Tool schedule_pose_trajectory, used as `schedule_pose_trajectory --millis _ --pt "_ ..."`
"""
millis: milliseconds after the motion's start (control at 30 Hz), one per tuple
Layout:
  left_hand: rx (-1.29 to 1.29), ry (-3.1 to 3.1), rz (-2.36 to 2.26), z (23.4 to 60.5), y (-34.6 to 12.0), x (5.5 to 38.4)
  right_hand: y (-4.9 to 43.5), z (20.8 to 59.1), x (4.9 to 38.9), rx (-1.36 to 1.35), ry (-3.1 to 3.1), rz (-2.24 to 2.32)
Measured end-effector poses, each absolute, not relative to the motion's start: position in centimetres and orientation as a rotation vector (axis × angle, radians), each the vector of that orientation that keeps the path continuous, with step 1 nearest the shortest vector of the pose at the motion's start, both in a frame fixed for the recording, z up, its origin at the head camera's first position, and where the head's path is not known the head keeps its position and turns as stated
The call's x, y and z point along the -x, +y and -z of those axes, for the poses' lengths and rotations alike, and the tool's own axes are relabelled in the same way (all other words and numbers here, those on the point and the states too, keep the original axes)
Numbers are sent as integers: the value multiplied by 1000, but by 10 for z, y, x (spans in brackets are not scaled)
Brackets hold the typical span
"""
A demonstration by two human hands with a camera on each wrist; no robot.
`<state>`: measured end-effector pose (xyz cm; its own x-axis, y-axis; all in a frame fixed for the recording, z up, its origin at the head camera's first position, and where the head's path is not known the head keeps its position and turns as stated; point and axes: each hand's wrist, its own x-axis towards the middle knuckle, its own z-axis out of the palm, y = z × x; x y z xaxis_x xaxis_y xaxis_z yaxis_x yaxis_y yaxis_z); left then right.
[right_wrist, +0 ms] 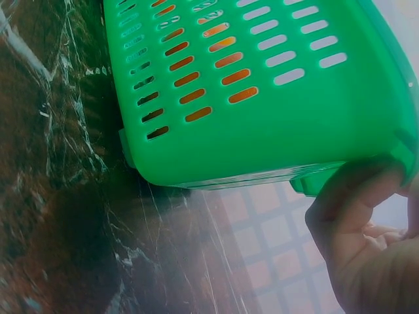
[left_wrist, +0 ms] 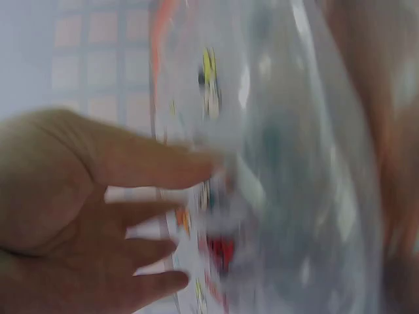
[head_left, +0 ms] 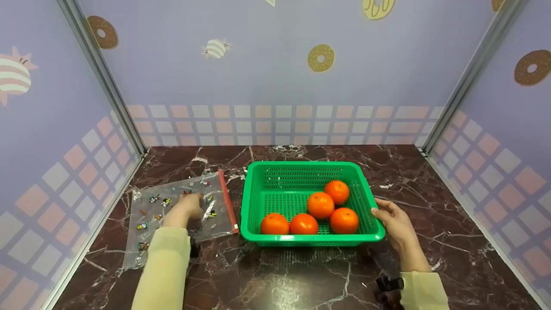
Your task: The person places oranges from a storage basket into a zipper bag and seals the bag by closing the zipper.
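Dark marble bench [head_left: 314, 271]: right grip [head_left: 398, 226] pinches green plastic basket [head_left: 310, 239], five round oranges [head_left: 319, 207] inside; clear plastic bag [head_left: 176, 187] outside, left grip [head_left: 185, 209] pinching? Can't tell.

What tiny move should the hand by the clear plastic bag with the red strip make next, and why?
Maybe the left hand should gently pinch the bag: its fingers are at the bag, though blur hides whether they grip, and the right hand holds the green rectangular plastic basket by its rim.
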<state>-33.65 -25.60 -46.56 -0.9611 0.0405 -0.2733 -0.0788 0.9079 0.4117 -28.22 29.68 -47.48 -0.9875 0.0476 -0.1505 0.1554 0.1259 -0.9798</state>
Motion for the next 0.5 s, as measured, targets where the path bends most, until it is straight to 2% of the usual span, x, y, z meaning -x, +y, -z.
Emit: schedule_pose_trajectory --millis 200,500 --pt "332 2863 -708 471 -213 347 297 475 281 -210 2288 2010" --pt "493 2897 -630 490 -177 355 299 475 282 -199 2267 2018"
